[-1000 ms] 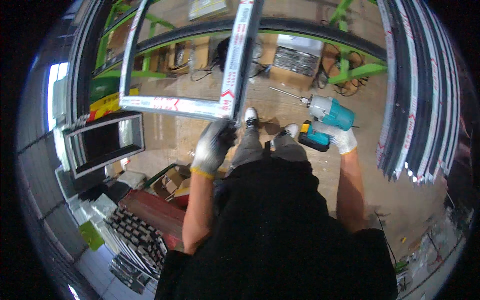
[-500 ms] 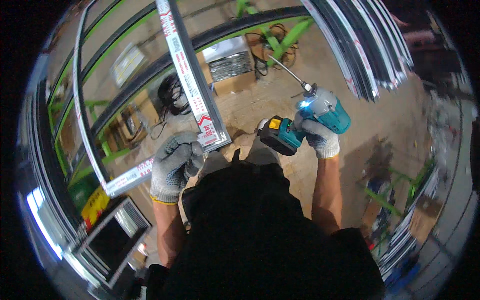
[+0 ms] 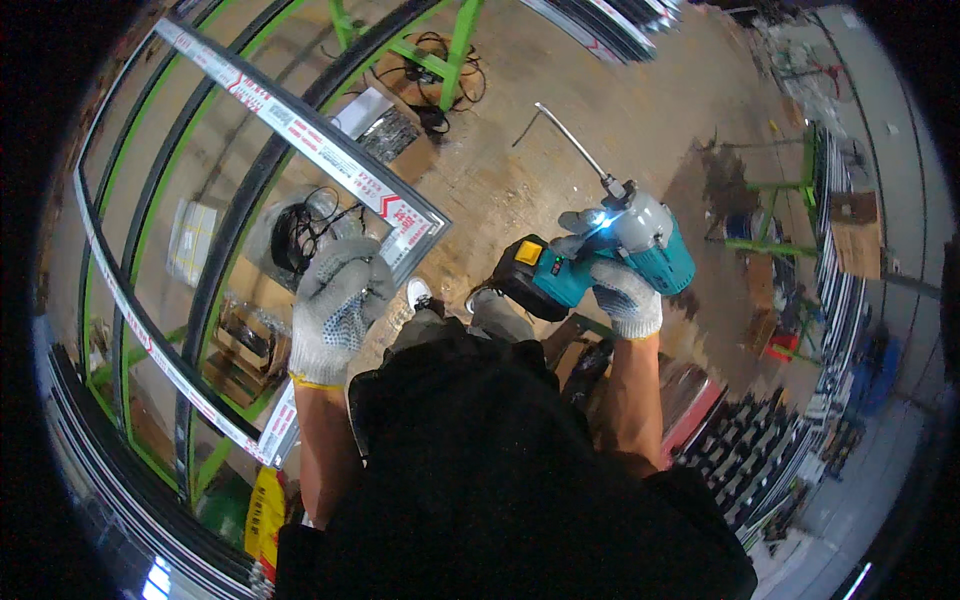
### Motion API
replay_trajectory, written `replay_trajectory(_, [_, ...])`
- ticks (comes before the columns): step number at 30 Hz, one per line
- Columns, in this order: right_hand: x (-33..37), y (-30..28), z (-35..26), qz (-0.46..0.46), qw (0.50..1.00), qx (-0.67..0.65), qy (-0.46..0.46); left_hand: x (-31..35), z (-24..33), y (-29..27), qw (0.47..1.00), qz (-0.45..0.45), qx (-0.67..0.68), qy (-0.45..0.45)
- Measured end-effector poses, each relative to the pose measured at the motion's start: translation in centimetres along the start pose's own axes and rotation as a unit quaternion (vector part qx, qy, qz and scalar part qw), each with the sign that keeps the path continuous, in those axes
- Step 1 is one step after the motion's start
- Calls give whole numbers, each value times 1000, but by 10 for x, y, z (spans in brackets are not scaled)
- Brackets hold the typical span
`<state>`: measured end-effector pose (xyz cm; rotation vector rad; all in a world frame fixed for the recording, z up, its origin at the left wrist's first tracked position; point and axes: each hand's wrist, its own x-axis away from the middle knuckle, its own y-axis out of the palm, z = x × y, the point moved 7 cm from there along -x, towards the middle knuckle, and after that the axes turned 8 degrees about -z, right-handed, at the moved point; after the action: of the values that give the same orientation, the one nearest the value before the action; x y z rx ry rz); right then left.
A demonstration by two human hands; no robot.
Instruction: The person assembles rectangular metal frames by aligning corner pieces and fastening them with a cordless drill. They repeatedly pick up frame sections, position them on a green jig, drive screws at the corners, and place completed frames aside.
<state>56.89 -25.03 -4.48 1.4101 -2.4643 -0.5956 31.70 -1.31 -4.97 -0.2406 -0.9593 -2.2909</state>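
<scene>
My right hand [image 3: 628, 296], in a white knit glove with grey dotted palm, grips a teal and grey cordless power driver [image 3: 662, 245]. A long thin metal bit [image 3: 572, 138] points away to the upper left, and the driver's small light is on. Its black battery [image 3: 528, 278] has a yellow patch and faces my body. My left hand [image 3: 342, 290], gloved the same way, is closed with curled fingers close to a corner of a large rectangular metal frame [image 3: 300, 132] covered in printed white film. Whatever those fingers may hold is hidden.
The frame lies on black-padded green racks [image 3: 250, 205] at left. Below are coiled black cable [image 3: 298, 238] and an open carton [image 3: 408, 150]. Bundled metal profiles [image 3: 600, 25] stick out at the top. At right stand a green trestle [image 3: 765, 245], cardboard [image 3: 855, 235] and stacked dark parts [image 3: 745, 440].
My view has turned to the right, so the frame and racks swing counterclockwise and the profile bundle shifts up and left. Both hands keep their grips, the driver still in the right.
</scene>
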Motion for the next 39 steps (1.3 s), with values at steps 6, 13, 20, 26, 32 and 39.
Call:
replay_trajectory(6, [43, 6, 1, 73, 996, -15, -49, -5, -11, 14, 998, -42, 18, -50])
replay_trajectory(13, [79, 4, 22, 103, 982, 146, 53, -16, -28, 35, 997, -47, -55, -35])
replay_trajectory(20, [95, 57, 12, -32, 749, 657, -82, -19, -52, 40, 983, -81, 136, -95])
replay_trajectory(26, [109, 67, 29, -50, 787, 604, -113, -12, -46, 34, 994, -92, -63, -7])
replay_trajectory(32, [116, 60, 42, -38, 817, 570, -81, 0, -43, 24, 990, -34, -138, 22])
replay_trajectory(39, [122, 61, 65, 11, 837, 537, -105, -9, 5, 9, 901, 123, -415, 33])
